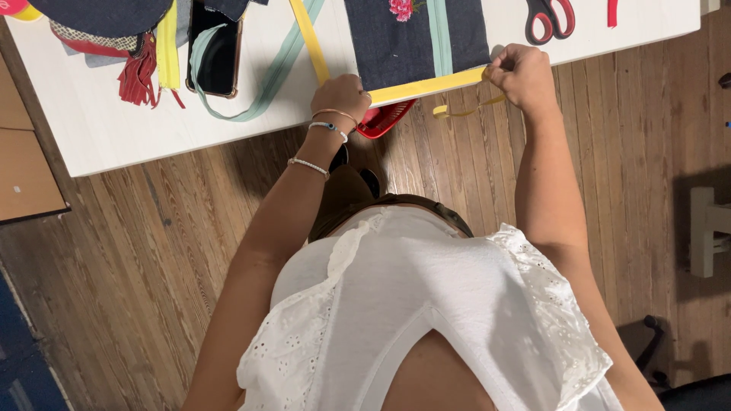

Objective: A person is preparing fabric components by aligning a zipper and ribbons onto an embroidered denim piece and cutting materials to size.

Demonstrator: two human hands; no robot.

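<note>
The person stands at a white table [114, 114] and looks down at both hands. The left hand [340, 97] is curled up and presses down on a yellow zipper [426, 85] that lies along the near edge of a dark blue denim piece [396, 46]. The right hand [521, 74] pinches the far end of the same yellow zipper, right at the table's edge, and a thin yellow strip hangs down from it. The denim piece lies flat on the table between the two hands and has a pink flower [401, 7] and a pale green stripe on it. A red basket [384, 118] peeks out under the table edge, just beside the left hand. A phone [217, 49] sits on the table to the left, with a pale green zipper [259, 84] looped around it. Red scissors [550, 17] lie near the top, past the right hand. The floor [137, 251] is brown wood.
</note>
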